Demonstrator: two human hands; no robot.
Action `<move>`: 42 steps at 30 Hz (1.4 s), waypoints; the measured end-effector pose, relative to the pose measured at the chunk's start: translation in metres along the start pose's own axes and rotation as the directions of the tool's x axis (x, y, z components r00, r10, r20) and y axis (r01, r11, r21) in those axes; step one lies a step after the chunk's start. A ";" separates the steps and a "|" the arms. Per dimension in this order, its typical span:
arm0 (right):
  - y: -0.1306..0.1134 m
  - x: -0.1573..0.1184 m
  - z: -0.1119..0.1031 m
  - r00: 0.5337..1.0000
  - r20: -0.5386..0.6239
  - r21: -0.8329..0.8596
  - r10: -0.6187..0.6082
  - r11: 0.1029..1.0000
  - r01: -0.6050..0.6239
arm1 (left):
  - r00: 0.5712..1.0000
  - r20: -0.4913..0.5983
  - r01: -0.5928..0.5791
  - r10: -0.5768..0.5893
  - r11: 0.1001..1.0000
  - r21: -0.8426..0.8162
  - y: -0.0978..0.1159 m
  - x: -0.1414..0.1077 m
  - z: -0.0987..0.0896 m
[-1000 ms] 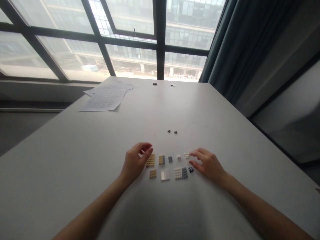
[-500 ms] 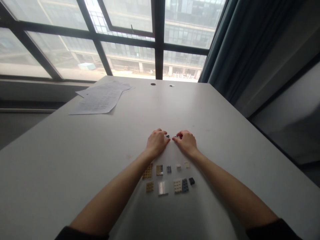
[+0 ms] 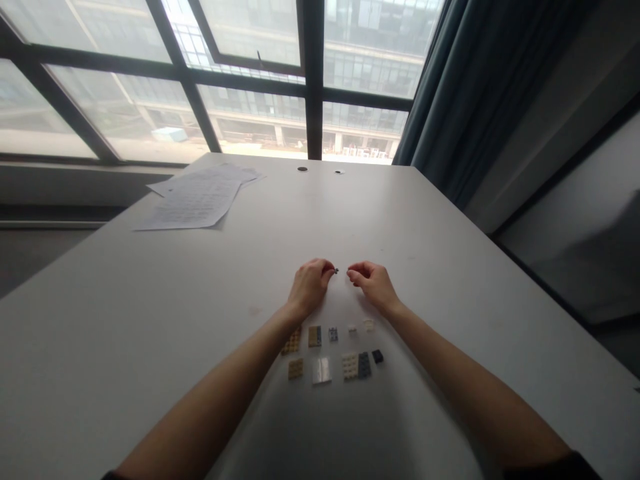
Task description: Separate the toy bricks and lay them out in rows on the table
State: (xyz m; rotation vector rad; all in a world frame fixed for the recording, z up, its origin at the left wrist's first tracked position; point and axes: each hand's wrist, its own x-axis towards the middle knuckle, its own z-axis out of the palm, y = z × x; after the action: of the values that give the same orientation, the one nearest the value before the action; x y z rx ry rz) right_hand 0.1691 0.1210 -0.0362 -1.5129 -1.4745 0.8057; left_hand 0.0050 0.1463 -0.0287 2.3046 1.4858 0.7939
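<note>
My left hand (image 3: 313, 283) is closed in a pinch on a small dark brick piece (image 3: 337, 271), which pokes out past the fingertips. A short gap to the right, my right hand (image 3: 373, 283) pinches too; a tiny dark bit shows at its fingertips, too small to name. Nearer me lie building-brick parts: a tan plate (image 3: 291, 341) partly behind my left forearm, a tan and grey plate (image 3: 315, 336), a grey piece (image 3: 333, 334), a small white piece (image 3: 353, 329) and a pale clear piece (image 3: 369, 325).
A closer row holds a small tan plate (image 3: 295, 369), a clear piece (image 3: 322, 370), a cream plate (image 3: 350, 366), a dark grey plate (image 3: 365, 365) and a black brick (image 3: 377, 356). Printed papers (image 3: 195, 200) lie at the white table's (image 3: 425, 240) far left, before a window.
My left thumb and fingers have closed on the small dark piece, which stood between them before. My right hand's fingertips have lifted slightly. The view has shifted a little.
</note>
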 end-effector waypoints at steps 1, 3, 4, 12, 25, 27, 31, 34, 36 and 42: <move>-0.004 -0.008 0.000 1.000 0.011 0.063 0.016 0.998 -0.017 | 1.000 -0.006 -0.013 0.013 1.000 -0.024 0.005 -0.007 -0.005; -0.013 -0.024 0.001 0.996 0.050 0.248 0.071 0.965 -0.082 | 0.999 -0.022 -0.042 0.040 0.995 -0.086 0.014 -0.025 -0.016; -0.018 -0.033 0.003 0.990 0.081 0.382 0.115 0.914 -0.137 | 0.998 -0.034 -0.056 0.052 0.990 -0.132 0.019 -0.034 -0.020; -0.045 -0.086 0.012 0.939 0.241 0.736 0.245 0.584 -0.342 | 0.985 -0.160 -0.116 0.059 0.920 -0.375 0.029 -0.093 -0.039; -0.059 -0.122 0.009 0.979 0.188 0.735 0.078 0.651 -0.193 | 0.981 -0.177 -0.032 -0.080 0.832 -0.554 0.052 -0.124 -0.051; -0.061 -0.123 0.008 0.982 0.176 0.730 0.066 0.661 -0.175 | 0.977 -0.201 -0.050 -0.070 0.842 -0.537 0.053 -0.125 -0.051; -0.065 -0.123 0.004 0.991 0.128 0.706 0.030 0.699 -0.112 | 0.968 -0.246 -0.081 -0.056 0.854 -0.514 0.052 -0.128 -0.050; -0.066 -0.125 0.002 0.997 0.068 0.672 -0.022 0.740 -0.029 | 0.963 -0.267 -0.120 -0.031 0.841 -0.528 0.050 -0.130 -0.052; -0.065 -0.128 0.002 0.996 0.034 0.628 -0.079 0.777 0.041 | 0.961 -0.278 -0.161 0.011 0.836 -0.525 0.050 -0.131 -0.052; -0.063 -0.137 0.003 0.967 -0.052 0.389 -0.250 0.887 0.251 | 0.939 -0.320 -0.275 0.125 0.832 -0.481 0.051 -0.135 -0.054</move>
State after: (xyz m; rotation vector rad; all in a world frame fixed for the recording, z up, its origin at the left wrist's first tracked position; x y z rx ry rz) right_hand 0.1255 -0.0181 0.0034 -0.9983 -1.3724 0.8801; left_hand -0.0314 -0.0005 0.0015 1.9988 0.9504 1.4314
